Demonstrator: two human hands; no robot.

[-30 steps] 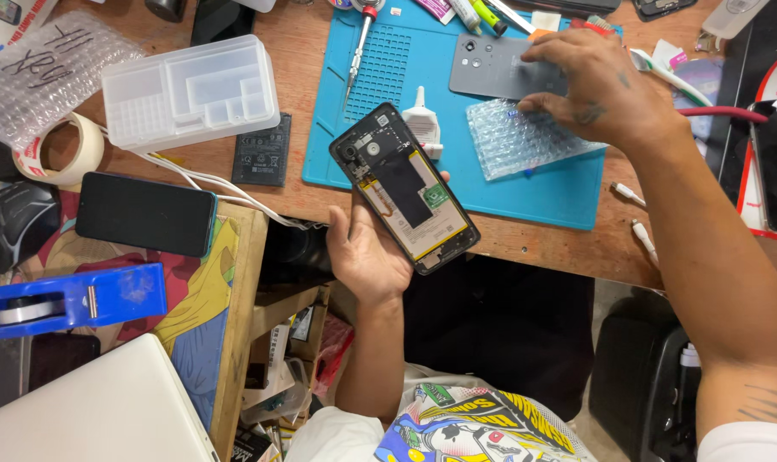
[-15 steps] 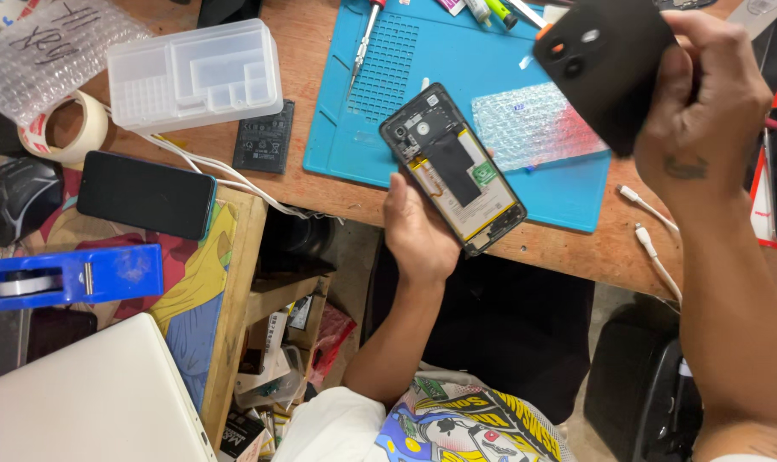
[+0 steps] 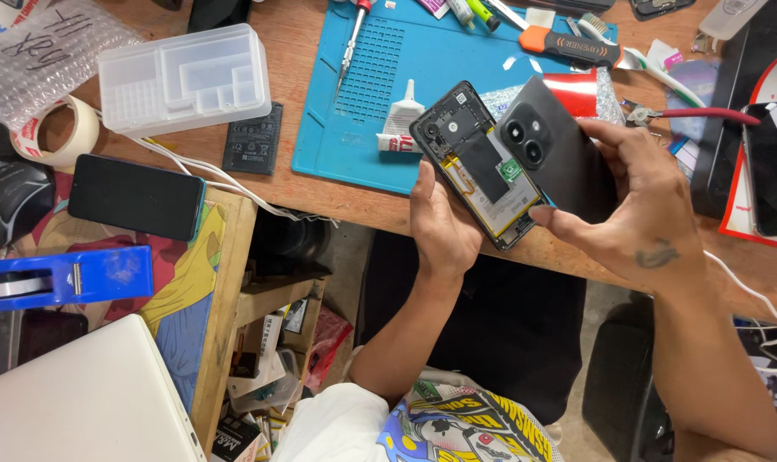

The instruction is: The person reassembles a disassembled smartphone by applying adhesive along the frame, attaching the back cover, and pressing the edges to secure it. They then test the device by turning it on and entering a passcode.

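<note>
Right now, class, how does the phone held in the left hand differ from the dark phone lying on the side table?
The opened phone in the left hand has no back, so its battery and circuit parts show; the dark phone looks closed. The opened phone is held tilted above the desk edge, with the right hand bringing a black back cover to it; the dark phone lies flat, untouched. Both are slim rectangles.

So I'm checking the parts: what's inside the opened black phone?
Inside the opened black phone, held by the left hand: a black battery, a green tab, a yellow flex strip. The black back cover in the right hand hides its right edge.
</note>
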